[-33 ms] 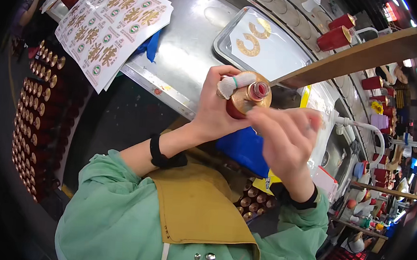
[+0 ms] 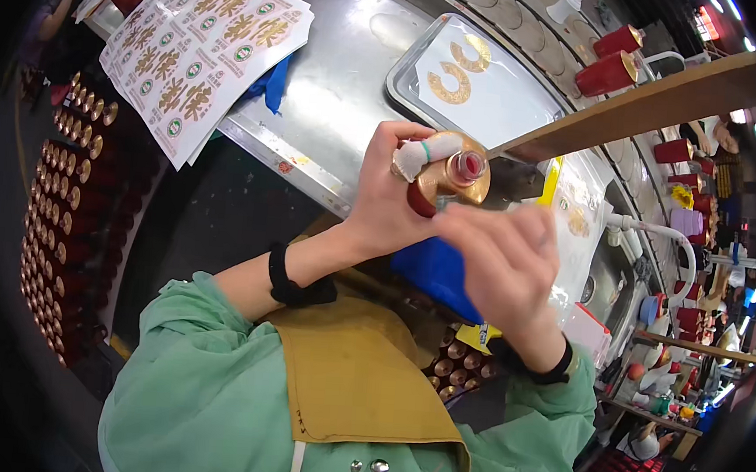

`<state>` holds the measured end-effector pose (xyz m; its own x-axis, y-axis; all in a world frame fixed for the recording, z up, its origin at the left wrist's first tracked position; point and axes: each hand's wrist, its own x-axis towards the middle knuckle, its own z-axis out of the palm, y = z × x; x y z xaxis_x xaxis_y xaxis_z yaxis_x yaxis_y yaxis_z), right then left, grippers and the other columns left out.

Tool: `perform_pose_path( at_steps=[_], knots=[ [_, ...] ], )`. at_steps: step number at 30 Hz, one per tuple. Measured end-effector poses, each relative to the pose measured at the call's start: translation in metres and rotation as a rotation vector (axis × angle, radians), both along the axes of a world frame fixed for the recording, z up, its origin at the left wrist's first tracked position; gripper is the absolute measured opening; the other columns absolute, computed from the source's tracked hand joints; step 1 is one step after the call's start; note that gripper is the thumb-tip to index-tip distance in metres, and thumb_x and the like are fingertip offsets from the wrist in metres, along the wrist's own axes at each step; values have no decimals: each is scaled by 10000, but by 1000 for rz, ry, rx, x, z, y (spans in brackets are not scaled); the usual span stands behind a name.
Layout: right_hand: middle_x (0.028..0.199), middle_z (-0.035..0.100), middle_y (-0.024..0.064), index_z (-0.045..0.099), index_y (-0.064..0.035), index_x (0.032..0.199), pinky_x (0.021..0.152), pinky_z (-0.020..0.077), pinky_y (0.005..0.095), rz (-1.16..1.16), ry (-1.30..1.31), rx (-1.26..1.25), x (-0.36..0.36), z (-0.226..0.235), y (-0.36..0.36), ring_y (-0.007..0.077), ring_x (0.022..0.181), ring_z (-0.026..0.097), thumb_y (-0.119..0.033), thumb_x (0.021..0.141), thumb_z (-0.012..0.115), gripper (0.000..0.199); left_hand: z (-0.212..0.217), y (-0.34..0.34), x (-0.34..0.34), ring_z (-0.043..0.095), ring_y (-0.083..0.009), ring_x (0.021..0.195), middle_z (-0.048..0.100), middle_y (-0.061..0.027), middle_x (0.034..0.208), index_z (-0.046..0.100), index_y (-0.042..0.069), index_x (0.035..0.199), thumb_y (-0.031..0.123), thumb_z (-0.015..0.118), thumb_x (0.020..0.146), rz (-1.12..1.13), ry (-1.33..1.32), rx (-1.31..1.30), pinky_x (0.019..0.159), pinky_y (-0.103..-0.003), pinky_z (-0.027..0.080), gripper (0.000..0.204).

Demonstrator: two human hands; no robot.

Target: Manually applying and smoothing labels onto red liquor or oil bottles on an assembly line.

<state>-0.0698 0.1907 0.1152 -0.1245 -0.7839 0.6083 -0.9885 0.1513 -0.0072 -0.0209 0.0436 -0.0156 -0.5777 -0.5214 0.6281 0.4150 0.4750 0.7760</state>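
Note:
My left hand (image 2: 388, 188) is wrapped around a dark red bottle (image 2: 421, 202) with a gold shoulder and an uncapped neck. A white cloth finger cover (image 2: 428, 153) with a green band sits on my left thumb, which lies across the gold shoulder beside the neck. My right hand (image 2: 508, 258) is at the near side of that shoulder, fingertips drawn together and somewhat blurred. A small greyish bit shows by those fingertips, too unclear to name. Beyond the bottle, a metal tray (image 2: 395, 86) carries a white sheet with two gold C-shaped labels (image 2: 450, 83).
A metal worktable (image 2: 338, 49) bears printed sheets (image 2: 208, 27) at the left. A wooden plank (image 2: 633, 105) crosses at the right, above a sink (image 2: 608, 270). Rows of gold-topped red bottles (image 2: 60, 205) stand at the far left. A blue container (image 2: 437, 271) is below my hands.
My right hand has shifted left and slightly down along the gold shoulder. The bottle has tilted a little in my left hand.

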Motion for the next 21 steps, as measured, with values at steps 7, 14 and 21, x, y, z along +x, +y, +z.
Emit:
perform_pose_path(
  at_steps=[7,14,21],
  knots=[
    [962,739,-26,759,-119,968,772,454,336,-12,-123,70,-3,-4,5,142,806,637,-122,742,718,230,4,-4,10,606,-333,1166,562,-132,1289,602,71,1325,189,935,625,-192,-1,46,1011,-415,500,784],
    [974,745,-15,768,-121,984,812,450,333,-3,-82,30,-5,-3,5,149,816,640,-162,707,725,283,0,2,3,566,-322,1135,502,-136,1246,595,73,1297,238,967,632,-15,-32,-20,965,-399,490,780],
    [967,742,-26,775,-121,974,808,477,326,-45,-70,13,-6,-6,12,133,861,657,-156,738,712,246,-5,-4,8,629,-308,1143,581,-134,1308,582,57,1355,193,930,615,-81,-22,-97,952,-400,525,830]
  ],
)
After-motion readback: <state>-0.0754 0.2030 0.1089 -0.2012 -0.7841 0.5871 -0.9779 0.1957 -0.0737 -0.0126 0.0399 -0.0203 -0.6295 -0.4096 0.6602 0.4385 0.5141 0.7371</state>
